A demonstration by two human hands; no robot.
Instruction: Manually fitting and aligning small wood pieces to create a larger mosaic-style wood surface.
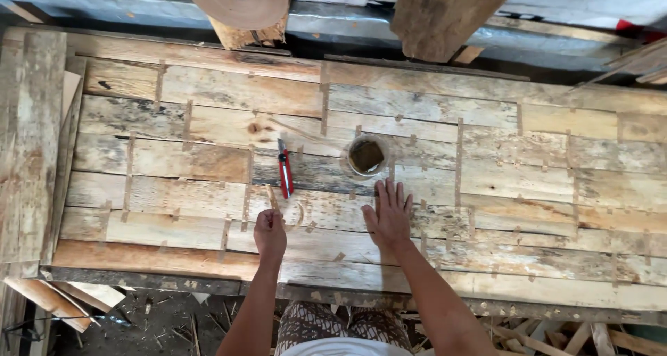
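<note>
Near the lower middle of the frame, the left hand (269, 235) is curled into a closed grip around a thin strip of wood (272, 197), whose pale tip pokes up above the knuckles toward the centre. Just to its right, the right hand (388, 214) lies flat, palm down, with its fingers (398, 193) spread wide on the patchwork sheet of wood veneer (167, 161) that covers the desk; it holds nothing.

Directly above the right hand, just beyond the fingertips, stands a small round cup (366, 155) with brownish contents. Left of the cup and above the left hand lies a red utility knife (284, 169), pointing up and down in the frame, apart from both hands.

At the top edge, left of centre, a roll of brown tape (236, 0) sits on a wooden block, and a broad wooden plank (445, 15) leans in at the top right of centre.
</note>
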